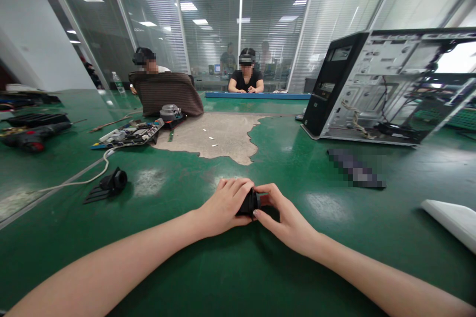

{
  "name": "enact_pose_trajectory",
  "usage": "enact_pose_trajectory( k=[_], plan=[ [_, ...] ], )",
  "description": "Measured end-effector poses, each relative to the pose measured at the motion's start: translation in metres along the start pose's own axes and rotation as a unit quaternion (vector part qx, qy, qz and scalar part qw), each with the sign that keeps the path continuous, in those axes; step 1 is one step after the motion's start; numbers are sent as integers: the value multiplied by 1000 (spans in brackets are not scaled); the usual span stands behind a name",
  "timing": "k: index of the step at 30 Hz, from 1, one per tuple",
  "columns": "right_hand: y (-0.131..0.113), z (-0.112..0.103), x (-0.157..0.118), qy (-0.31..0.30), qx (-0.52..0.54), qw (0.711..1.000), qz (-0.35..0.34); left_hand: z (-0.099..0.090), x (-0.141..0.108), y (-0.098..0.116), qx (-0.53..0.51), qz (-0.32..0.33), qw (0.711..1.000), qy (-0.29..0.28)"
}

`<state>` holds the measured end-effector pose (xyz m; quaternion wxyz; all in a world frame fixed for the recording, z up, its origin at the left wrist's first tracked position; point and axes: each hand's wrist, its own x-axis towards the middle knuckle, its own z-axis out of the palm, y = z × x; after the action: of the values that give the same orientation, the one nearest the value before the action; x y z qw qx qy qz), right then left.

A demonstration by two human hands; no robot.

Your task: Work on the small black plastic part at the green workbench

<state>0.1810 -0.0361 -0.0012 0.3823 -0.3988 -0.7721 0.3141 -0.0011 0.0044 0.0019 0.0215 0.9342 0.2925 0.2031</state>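
Note:
Low over the green tabletop, both hands meet around a small black device [248, 204] with a blocky body and a round, ring-like end facing right. My left hand [226, 203] is closed over its body and covers most of it. The thumb and fingers of my right hand [280, 213] grip the ring-like end from the right side. What exactly the device is, I cannot make out. Farther left on the table lies another black part [111, 182], with a round end and a flat slotted piece.
An opened computer case [372, 89] stands at the right. A circuit board [130, 133] and a cable [106, 161] lie left, near a power drill [35, 133]. A pixelated dark object [355, 168] and a white object [449, 220] are at right. Two people sit across the table.

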Motion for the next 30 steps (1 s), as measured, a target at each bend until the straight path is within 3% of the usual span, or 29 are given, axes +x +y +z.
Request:
enact_pose_trajectory(
  k=[7,16,24,30],
  plan=[
    [0,0,0,35,-39,997,-52,1,0,0,-2,7,1000,3],
    [0,1,1,-2,1,1000,21,3,-1,-1,0,6,1000,8],
    [1,-1,0,45,-51,996,-65,1,0,0,5,3,1000,6],
    [0,0,1,47,-28,998,-44,2,0,-1,1,0,1000,6]
  ],
)
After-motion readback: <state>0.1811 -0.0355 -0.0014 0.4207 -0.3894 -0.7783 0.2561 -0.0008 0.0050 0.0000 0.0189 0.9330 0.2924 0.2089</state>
